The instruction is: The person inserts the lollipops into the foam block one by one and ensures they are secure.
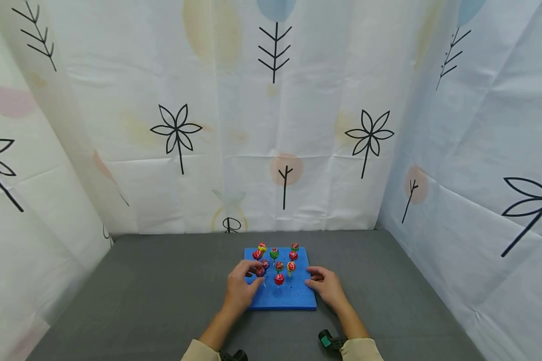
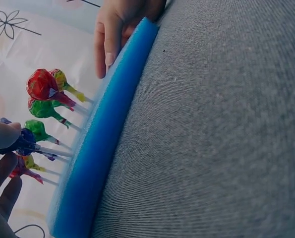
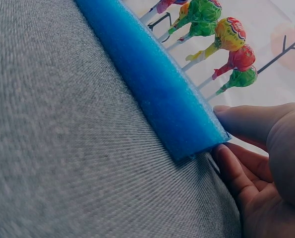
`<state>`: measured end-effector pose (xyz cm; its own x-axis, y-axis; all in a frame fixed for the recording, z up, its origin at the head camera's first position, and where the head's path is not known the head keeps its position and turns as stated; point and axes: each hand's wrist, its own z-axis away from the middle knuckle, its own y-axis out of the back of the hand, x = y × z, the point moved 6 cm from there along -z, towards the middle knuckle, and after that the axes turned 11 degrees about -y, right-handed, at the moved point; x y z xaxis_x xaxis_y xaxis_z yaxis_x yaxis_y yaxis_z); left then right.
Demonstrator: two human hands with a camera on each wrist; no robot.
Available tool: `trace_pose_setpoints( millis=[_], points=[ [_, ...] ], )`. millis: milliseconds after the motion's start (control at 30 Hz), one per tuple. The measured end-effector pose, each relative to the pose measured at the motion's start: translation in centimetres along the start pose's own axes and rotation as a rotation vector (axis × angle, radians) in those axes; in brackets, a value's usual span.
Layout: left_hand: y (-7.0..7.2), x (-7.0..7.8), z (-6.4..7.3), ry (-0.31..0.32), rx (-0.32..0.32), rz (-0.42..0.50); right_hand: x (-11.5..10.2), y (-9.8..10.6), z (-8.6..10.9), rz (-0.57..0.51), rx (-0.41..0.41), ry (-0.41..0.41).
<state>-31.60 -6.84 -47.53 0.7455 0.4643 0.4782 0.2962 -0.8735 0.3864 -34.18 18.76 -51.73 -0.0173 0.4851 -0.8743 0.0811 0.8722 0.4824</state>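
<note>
A blue foam board (image 1: 298,296) lies flat on the table with several wrapped lollipops standing in it on white sticks. At its left side, my left hand (image 1: 240,291) holds a dark blue lollipop (image 2: 26,142) by its wrapped head between thumb and fingers. That lollipop's stick reaches down to the foam. Another dark lollipop (image 1: 265,263) stands just behind it. My right hand (image 3: 266,163) pinches the board's right edge, thumb on the top face and fingers at the side. Red lollipop (image 1: 279,279) and green lollipop (image 1: 274,253) stand between the hands.
A grey cloth-covered table (image 1: 162,291) surrounds the board. Patterned white curtains (image 1: 235,125) close off the back and both sides. Dark wrist devices show at the cuffs, one with a green patch (image 1: 326,342).
</note>
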Motion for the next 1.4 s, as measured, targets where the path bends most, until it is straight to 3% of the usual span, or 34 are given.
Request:
trace_pose_setpoints(
  millis=[367,633,1067,1400],
  points=[
    [-0.24,0.21,0.06,0.003,-0.006,-0.009,0.08,-0.03,-0.09,-0.009,-0.004,0.025],
    [-0.38,0.12,0.25,0.061,-0.021,-0.001,0.23,-0.10,-0.19,-0.017,-0.011,0.010],
    [-0.74,0.04,0.68,0.075,-0.036,-0.003,0.16,-0.10,-0.13,-0.020,-0.012,0.001],
    [-0.78,0.32,0.97,0.031,-0.017,0.008,0.04,-0.16,-0.16,-0.028,-0.010,-0.006]
  ],
)
